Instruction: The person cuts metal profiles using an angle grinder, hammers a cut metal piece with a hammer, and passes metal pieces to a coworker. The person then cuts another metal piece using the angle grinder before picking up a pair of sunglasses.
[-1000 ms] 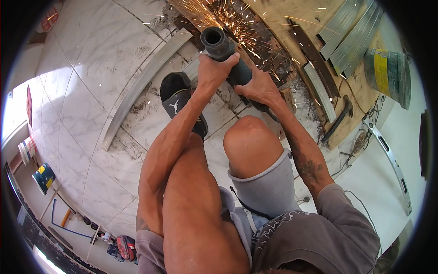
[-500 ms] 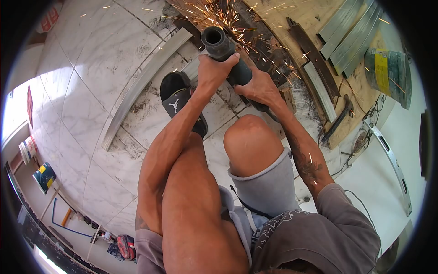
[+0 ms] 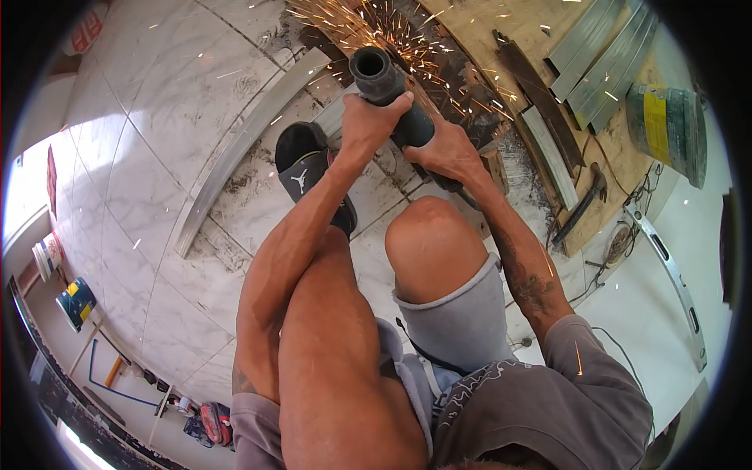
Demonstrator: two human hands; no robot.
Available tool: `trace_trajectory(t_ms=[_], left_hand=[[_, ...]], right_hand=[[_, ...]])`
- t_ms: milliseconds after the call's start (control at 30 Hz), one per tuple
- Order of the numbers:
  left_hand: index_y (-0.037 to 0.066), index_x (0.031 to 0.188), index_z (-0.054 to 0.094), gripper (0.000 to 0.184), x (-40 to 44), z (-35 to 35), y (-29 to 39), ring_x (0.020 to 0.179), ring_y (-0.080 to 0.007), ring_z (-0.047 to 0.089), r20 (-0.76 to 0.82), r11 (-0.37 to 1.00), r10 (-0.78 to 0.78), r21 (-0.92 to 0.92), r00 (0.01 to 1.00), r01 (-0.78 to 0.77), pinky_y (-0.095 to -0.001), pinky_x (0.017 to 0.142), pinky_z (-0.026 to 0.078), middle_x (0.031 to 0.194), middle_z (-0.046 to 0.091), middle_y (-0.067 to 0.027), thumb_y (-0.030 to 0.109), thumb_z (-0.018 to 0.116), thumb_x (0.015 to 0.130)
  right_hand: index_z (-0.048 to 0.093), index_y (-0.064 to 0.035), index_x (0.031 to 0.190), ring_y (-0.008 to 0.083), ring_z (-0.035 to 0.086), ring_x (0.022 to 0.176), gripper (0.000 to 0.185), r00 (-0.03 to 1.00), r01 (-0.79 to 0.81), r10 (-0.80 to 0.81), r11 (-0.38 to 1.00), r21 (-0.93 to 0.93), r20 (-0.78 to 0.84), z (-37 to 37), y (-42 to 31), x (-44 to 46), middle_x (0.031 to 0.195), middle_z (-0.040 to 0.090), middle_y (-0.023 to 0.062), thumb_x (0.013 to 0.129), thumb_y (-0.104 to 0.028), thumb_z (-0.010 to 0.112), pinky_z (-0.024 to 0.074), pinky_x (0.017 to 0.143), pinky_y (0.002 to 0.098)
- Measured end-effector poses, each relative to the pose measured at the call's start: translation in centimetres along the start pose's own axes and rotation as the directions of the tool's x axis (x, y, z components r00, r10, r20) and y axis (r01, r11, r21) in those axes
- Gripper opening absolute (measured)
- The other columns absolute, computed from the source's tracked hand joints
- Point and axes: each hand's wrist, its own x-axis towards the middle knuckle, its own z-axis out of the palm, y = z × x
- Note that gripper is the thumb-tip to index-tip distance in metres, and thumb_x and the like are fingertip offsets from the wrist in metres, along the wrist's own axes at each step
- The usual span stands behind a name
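Both of my hands are wrapped round a dark green angle grinder [image 3: 412, 125], whose black, round, hollow end [image 3: 374, 69] points up toward me. My left hand [image 3: 368, 124] is closed on its left side, with the thumb across the black part. Lower down, my right hand [image 3: 448, 149] grips the body from the right. Bright sparks [image 3: 392, 35] spray out beyond the tool over dark metal pieces. The disc and the exact contact point are hidden behind the tool.
A long metal profile [image 3: 243, 145] lies left of my sandalled foot [image 3: 301, 160]. On the plywood [image 3: 540, 23] at right are more metal profiles [image 3: 619, 66], a hammer [image 3: 586, 202] and a green bucket [image 3: 666, 133]. A spirit level [image 3: 672, 286] and cables lie nearer.
The grinder and both hands have shifted very slightly to the right. The sparks have a different pattern and still fly from the same area.
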Motion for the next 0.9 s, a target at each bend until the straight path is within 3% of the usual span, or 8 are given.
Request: trace_trajectory(t_ms=[200, 400, 600, 700, 900], left_hand=[[-0.021, 0.114, 0.047, 0.091, -0.3, 0.1, 0.0, 0.096, -0.0353, 0.073, -0.003, 1.0, -0.003, -0.006, 1.0, 0.003, -0.0386, 0.081, 0.058, 0.104, 0.069, -0.0308, 0.046, 0.089, 0.07], [-0.02, 0.114, 0.047, 0.089, -0.5, 0.2, 0.0, 0.096, -0.0353, 0.073, -0.011, 1.0, -0.009, 0.006, 1.0, 0.009, -0.0383, 0.082, 0.058, 0.104, 0.069, -0.0303, 0.045, 0.089, 0.07], [-0.02, 0.112, 0.048, 0.087, -0.5, 0.3, -0.1, 0.095, -0.0349, 0.073, 0.0, 1.0, 0.003, 0.006, 1.0, -0.003, -0.0388, 0.082, 0.058, 0.102, 0.07, -0.0301, 0.044, 0.089, 0.071], [-0.021, 0.111, 0.048, 0.086, -0.5, 0.3, -0.1, 0.094, -0.0348, 0.073, 0.001, 1.0, 0.016, 0.003, 1.0, -0.016, -0.0391, 0.081, 0.058, 0.101, 0.07, -0.0299, 0.044, 0.089, 0.071], [-0.021, 0.112, 0.047, 0.088, -0.6, 0.3, -0.2, 0.094, -0.0348, 0.073, 0.005, 1.0, 0.022, -0.002, 1.0, -0.022, -0.0387, 0.081, 0.059, 0.102, 0.07, -0.03, 0.046, 0.089, 0.072]], right_hand=[[0.063, 0.0042, 0.119, 0.0358, 0.072, 0.095, 0.074, 0.998, 0.046, -0.046, 0.999, 0.013, -0.04, 0.5, 0.6, 0.2, 0.101, 0.072, 0.0232, 0.059, -0.036, 0.078, 0.0558, 0.088, 0.0423], [0.062, 0.0038, 0.121, 0.0366, 0.072, 0.096, 0.075, 1.0, -0.016, 0.016, 1.0, 0.006, 0.015, 0.2, 0.7, 0.0, 0.103, 0.072, 0.0243, 0.06, -0.036, 0.079, 0.0556, 0.089, 0.0425], [0.062, 0.0001, 0.122, 0.0362, 0.072, 0.096, 0.074, 0.999, 0.055, -0.055, 0.997, 0.062, -0.004, -0.1, 0.2, -0.5, 0.103, 0.072, 0.0239, 0.059, -0.035, 0.079, 0.0557, 0.088, 0.0425], [0.062, -0.0013, 0.122, 0.0357, 0.072, 0.094, 0.073, 0.996, 0.066, -0.066, 0.998, 0.007, -0.063, 0.6, 0.9, 0.0, 0.102, 0.072, 0.0231, 0.059, -0.034, 0.079, 0.0562, 0.087, 0.0421], [0.062, 0.0004, 0.121, 0.0363, 0.072, 0.094, 0.073, 1.0, 0.001, -0.001, 0.999, 0.033, -0.005, 0.5, 1.0, 0.0, 0.103, 0.072, 0.0243, 0.06, -0.035, 0.079, 0.0565, 0.086, 0.0429]])
